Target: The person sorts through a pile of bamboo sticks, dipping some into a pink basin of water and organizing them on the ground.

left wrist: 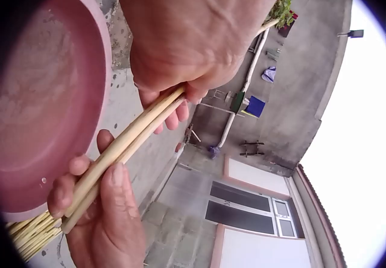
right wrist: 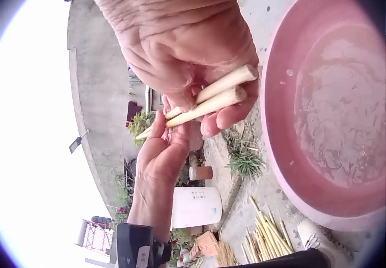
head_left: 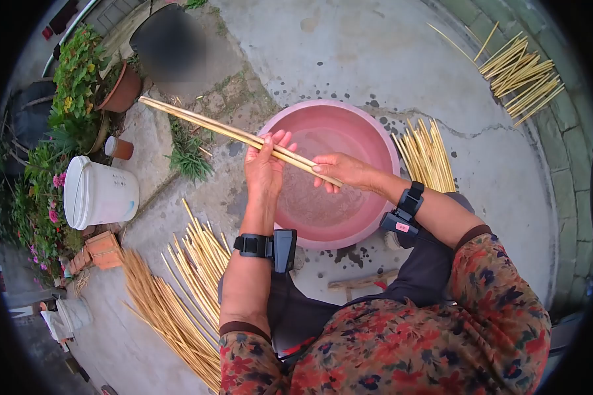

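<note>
Two long pale stalks [head_left: 211, 125] slant across the head view, over the left part of a pink basin [head_left: 369, 224]. Around their middle, the left hand [head_left: 265, 168] holds them between thumb and fingers. The right hand [head_left: 342, 171] pinches them near their lower right end, above the basin. In the left wrist view the right hand [left wrist: 102, 207] has its thumb laid along the stalks [left wrist: 114, 150]. Two cut ends of the stalks [right wrist: 226, 96] show beside the right hand [right wrist: 187, 51] in the right wrist view, with the left hand [right wrist: 163, 153] farther along.
Stalk bundles lie at the lower left [head_left: 197, 270], right of the basin [head_left: 428, 155] and at the upper right [head_left: 520, 76]. A white bucket [head_left: 109, 194], a brown jar [head_left: 118, 148], bricks [head_left: 103, 250] and potted plants [head_left: 79, 79] stand at left. A wooden piece [head_left: 362, 281] lies between the legs.
</note>
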{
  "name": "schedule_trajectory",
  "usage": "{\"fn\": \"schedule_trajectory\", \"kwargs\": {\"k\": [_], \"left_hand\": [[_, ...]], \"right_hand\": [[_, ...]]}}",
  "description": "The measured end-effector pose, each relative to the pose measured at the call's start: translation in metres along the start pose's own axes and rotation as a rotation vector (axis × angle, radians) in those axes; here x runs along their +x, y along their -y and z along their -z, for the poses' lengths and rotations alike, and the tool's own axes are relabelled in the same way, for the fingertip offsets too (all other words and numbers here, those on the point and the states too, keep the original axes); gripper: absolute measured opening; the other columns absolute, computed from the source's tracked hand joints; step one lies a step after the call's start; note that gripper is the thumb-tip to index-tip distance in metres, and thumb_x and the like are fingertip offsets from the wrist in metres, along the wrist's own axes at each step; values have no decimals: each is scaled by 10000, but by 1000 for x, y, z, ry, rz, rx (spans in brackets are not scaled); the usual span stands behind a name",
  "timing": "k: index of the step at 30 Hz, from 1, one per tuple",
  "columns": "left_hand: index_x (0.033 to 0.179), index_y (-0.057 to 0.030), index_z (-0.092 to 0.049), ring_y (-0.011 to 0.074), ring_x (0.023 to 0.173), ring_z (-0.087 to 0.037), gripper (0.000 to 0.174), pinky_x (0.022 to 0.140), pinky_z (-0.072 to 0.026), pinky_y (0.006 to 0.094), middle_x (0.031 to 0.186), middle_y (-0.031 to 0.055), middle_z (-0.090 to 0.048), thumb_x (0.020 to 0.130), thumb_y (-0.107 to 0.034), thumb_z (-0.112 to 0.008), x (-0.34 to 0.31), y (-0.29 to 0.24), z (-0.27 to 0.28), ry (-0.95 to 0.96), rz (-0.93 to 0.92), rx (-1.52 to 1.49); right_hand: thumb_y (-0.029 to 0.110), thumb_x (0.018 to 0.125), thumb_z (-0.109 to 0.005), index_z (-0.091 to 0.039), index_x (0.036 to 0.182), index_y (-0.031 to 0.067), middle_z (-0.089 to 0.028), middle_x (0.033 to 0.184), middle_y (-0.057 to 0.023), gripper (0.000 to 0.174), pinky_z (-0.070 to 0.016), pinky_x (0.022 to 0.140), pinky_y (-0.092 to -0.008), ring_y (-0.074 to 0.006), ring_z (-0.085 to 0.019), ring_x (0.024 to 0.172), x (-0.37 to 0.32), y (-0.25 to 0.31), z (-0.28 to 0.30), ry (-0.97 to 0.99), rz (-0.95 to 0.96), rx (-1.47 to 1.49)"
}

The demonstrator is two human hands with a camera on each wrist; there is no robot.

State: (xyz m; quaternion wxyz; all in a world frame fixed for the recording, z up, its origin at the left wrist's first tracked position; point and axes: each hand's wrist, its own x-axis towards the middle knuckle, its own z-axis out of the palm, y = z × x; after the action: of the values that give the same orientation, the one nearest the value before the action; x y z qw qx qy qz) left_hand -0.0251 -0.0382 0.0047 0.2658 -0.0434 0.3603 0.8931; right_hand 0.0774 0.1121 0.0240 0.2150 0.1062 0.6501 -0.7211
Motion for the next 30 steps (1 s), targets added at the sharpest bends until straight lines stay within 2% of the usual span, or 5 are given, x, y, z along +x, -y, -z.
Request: {"fn": "schedule_trajectory", "kwargs": {"k": [5, 15, 19, 22, 30], "left_hand": [[937, -29, -432, 331, 951, -564, 94, 750, -524, 468, 950, 185, -571, 860, -54, -480, 10, -3, 0, -56, -50, -10], [1084, 24, -377, 330, 1102, -456, 194, 961, -382, 479, 1083, 181, -486, 899, -28, -349, 2, 29, -27, 99, 62, -38], [1011, -19, -443, 188, 783, -512, 136, 761, -473, 360, 831, 70, -498, 904, -84, -388, 2, 39, -19, 103, 37, -68], [959, -38, -446, 135, 617, -424, 136, 606, -422, 291, 714, 33, -428, 915, -156, -395, -5, 37, -25, 19, 58, -119], [907, -76, -410, 116, 479, -344, 198, 447, -343, 281, 626, 0, -375, 926, -270, -376, 23, -10, 14, -164, -120, -244]], "right_hand": [[332, 910, -399, -484, 1041, 43, -535, 747, -21, 328, -367, 433, -178, -39, -454, 492, -7, -10, 10, 43, -58, 74], [316, 924, -364, -476, 1054, 30, -471, 662, 4, 334, -308, 380, -169, -36, -390, 450, -26, -13, 5, -61, -90, 304], [312, 927, -325, -470, 1016, 42, -423, 646, 16, 319, -299, 383, -182, -33, -358, 450, -27, -17, 3, -18, -98, 190], [315, 927, -319, -472, 999, 50, -403, 638, 26, 315, -286, 384, -180, -32, -333, 442, -33, -19, 3, -40, -141, 90], [330, 926, -325, -508, 957, 52, -383, 596, 26, 334, -299, 383, -193, -43, -332, 439, -62, -19, 7, 37, -126, -104]]}}
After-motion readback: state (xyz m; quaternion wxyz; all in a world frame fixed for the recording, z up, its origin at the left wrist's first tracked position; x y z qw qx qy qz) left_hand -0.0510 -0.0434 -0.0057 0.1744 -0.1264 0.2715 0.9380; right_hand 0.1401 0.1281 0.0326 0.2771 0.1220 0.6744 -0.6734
